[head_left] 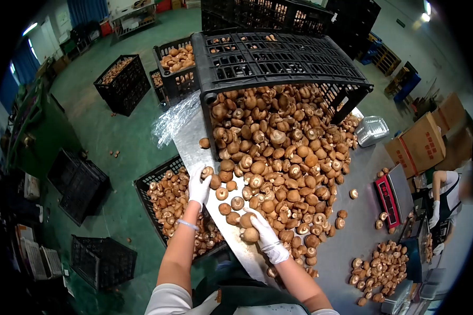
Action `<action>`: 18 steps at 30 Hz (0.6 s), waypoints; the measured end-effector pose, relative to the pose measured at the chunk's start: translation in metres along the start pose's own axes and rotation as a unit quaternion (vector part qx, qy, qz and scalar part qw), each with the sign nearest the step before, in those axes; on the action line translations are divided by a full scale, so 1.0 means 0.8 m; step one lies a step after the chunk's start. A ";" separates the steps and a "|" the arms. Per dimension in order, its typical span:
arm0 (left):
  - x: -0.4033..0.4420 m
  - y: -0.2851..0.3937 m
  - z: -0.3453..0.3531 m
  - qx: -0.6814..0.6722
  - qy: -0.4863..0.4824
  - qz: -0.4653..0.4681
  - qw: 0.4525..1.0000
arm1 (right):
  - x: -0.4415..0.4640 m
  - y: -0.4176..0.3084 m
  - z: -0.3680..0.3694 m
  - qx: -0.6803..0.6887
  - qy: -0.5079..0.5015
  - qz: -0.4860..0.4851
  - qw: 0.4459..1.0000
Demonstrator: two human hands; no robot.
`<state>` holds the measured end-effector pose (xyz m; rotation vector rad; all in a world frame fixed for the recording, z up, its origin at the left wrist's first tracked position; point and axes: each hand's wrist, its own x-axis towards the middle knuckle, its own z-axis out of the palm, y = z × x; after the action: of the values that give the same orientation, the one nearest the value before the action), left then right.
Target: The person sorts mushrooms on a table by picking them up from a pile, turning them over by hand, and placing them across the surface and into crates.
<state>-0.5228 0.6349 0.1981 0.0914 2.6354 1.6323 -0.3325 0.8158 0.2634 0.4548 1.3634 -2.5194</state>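
My left hand (pixel 198 189), in a white glove, is at the left edge of the metal table, its fingers closed around a brown mushroom (pixel 207 171). My right hand (pixel 265 234), gloved too, grips mushrooms (pixel 250 234) near the front of the pile. Between the two hands, several loose mushrooms (pixel 222 193) rest on the bare metal. A large heap of mushrooms (pixel 294 152) spills toward me from a black crate (pixel 284 79) tipped on its side. Below my left hand stands another black crate (pixel 146 194) filled with mushrooms.
Clear plastic wrap (pixel 176 122) hangs by the tipped crate. On the right are a plastic tray stack (pixel 372 130), a red scale (pixel 388 202), cardboard boxes (pixel 418 144), a smaller mushroom pile (pixel 381 268) and a co-worker's gloved hand (pixel 434 214). Crates (pixel 104 262) stand on the green floor.
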 end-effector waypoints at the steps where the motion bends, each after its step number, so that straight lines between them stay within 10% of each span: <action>1: 0.008 -0.017 0.004 -0.060 0.018 0.012 0.998 | -0.005 -0.004 0.002 0.014 0.006 -0.002 1.000; 7: -0.028 0.016 -0.020 -0.643 -0.092 -0.131 0.749 | -0.015 -0.005 -0.004 0.019 -0.002 -0.032 0.999; 12: -0.082 0.050 -0.027 -0.751 -0.199 -0.233 0.585 | -0.012 0.002 0.005 0.010 0.020 -0.080 0.997; 16: -0.123 0.060 -0.025 -0.735 -0.218 -0.237 0.597 | -0.019 0.007 0.015 0.089 -0.005 -0.046 0.995; 18: -0.145 0.059 -0.022 -0.615 -0.228 -0.185 0.732 | -0.022 0.015 0.016 0.069 -0.010 -0.062 0.996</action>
<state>-0.4071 0.6321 0.2482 -0.0721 0.7856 2.3528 -0.3137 0.7999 0.2677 0.3810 1.2534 -2.7230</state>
